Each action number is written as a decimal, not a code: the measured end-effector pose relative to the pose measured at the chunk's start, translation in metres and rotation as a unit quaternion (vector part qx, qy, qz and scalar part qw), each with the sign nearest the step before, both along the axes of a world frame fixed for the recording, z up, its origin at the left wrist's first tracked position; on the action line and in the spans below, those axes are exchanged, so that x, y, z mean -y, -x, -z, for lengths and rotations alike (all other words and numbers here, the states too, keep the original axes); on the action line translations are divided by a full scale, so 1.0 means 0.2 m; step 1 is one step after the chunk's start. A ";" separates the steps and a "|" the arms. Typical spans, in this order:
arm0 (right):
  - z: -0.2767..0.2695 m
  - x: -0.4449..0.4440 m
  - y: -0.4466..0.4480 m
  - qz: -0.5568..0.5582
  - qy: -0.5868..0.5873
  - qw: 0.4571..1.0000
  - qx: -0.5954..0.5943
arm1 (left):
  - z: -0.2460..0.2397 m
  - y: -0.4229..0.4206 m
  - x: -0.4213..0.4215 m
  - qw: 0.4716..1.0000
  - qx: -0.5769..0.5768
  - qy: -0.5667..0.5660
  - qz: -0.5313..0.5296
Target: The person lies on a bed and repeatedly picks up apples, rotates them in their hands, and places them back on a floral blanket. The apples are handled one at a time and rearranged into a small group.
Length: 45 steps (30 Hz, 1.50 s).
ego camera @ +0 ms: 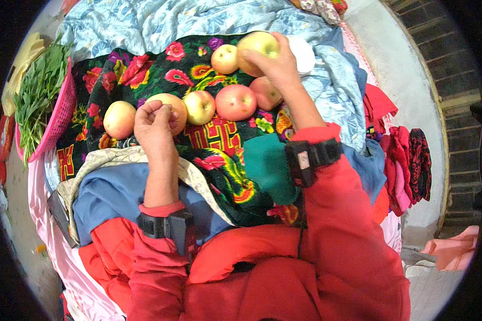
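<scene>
My right hand (279,64) is closed around a large yellow apple (261,46), beside a small yellow-pink apple (224,59). A white round object (302,55) lies just right of that hand, partly hidden. My left hand (154,122) has thumb and fingertips together in front of a large apple (169,105); whether it pinches something small or touches that apple, I cannot tell. In the same row lie a yellow-pink apple (119,119) at the left, a yellow apple (200,107), a pink-red apple (235,102) and another reddish apple (266,93).
The apples lie on a black floral cloth (156,60) over a blue patterned quilt (144,24). A pink plastic basket (62,110) with leafy greens (38,96) stands left. A teal cloth (267,164) lies near my right wrist; folded red garments (395,172) are at right.
</scene>
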State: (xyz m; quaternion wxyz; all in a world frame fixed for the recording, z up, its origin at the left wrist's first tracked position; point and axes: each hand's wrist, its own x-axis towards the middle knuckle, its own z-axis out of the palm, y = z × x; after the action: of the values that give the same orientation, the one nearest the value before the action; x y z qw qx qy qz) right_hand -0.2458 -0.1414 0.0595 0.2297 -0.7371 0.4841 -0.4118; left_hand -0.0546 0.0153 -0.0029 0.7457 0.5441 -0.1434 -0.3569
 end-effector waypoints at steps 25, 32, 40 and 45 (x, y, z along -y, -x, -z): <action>0.43 0.09 0.70 0.252 -0.193 0.935 -0.158 | 0.03 0.04 0.02 0.996 0.078 -0.043 0.016; 0.19 0.11 0.60 0.246 -0.117 0.922 -0.276 | 0.00 0.04 0.00 0.999 0.038 -0.010 0.018; 0.09 0.18 0.14 0.026 0.028 0.967 -0.250 | -0.03 0.05 -0.01 1.000 0.004 0.007 0.014; 0.24 0.24 -0.06 -0.008 -0.024 0.951 -0.308 | -0.05 0.05 -0.02 1.000 -0.009 -0.001 0.022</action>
State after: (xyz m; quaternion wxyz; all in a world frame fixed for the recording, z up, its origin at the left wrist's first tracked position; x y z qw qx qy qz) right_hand -0.2335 -0.1897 0.0114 0.0908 -0.8260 0.5353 -0.1514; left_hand -0.0651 0.0200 0.0067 0.7383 0.5382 -0.1489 -0.3781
